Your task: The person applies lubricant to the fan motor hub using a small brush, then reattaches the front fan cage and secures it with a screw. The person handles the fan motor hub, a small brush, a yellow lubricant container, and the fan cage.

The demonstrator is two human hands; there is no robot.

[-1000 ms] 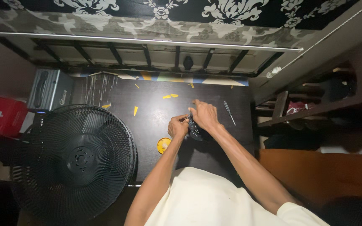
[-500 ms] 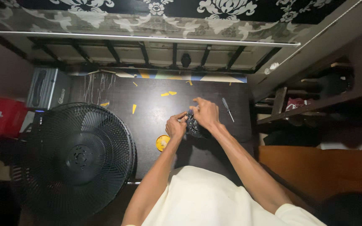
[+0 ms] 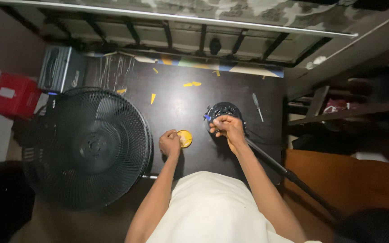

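Observation:
My right hand [image 3: 228, 129] grips the near edge of a round black motor-like part [image 3: 221, 110] on the dark table [image 3: 181, 103]. A black pole [image 3: 271, 162] runs from that part back toward my right side. My left hand [image 3: 170, 142] rests on the table with curled fingers, touching a small round yellow lid [image 3: 185, 138]; whether it grips the lid I cannot tell.
A large black fan with its grille [image 3: 86, 144] stands at the table's left edge. A screwdriver [image 3: 257, 106] lies right of the motor part. Yellow scraps [image 3: 191, 84] dot the far tabletop. A grey case [image 3: 60, 69] and red box [image 3: 13, 95] sit at left; shelves [image 3: 352, 108] at right.
My left hand left the black part and moved down-left to the yellow lid. The right hand stays on the part. The view has shifted closer.

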